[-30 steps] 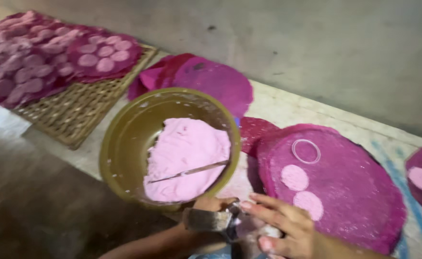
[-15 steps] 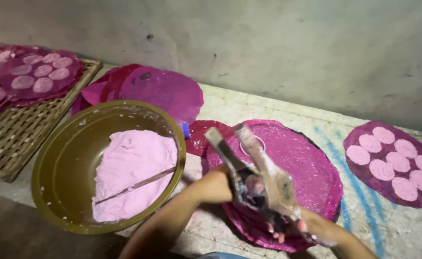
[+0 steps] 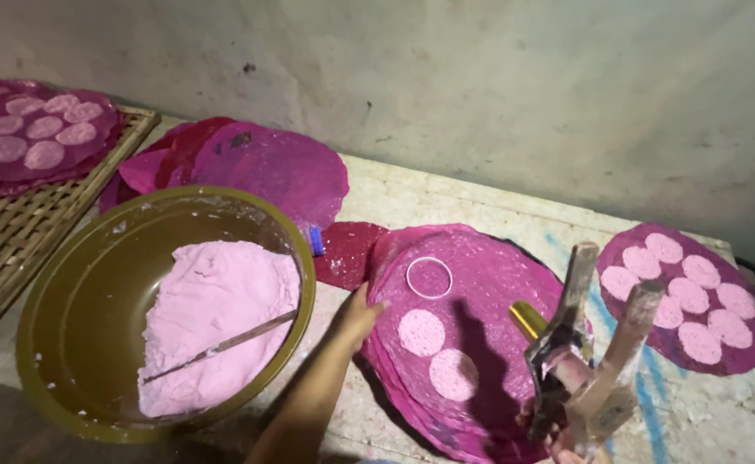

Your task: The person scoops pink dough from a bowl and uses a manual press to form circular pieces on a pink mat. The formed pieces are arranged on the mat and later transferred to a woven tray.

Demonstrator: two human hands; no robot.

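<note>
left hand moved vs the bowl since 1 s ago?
Yes. The left hand has gone from the bowl's near rim, beside the press tool, to the edge of the purple sheet stack, fingers flat on it.

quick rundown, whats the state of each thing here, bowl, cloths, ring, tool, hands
bowl: partly filled with pink paste, a stick resting in it
purple cloth stack: two pink discs and a ring on top
ring: lying flat, empty inside
right cloth: covered with pink discs
left hand: touching the stack's edge
right hand: mostly hidden, gripping the two-handled tool
</note>
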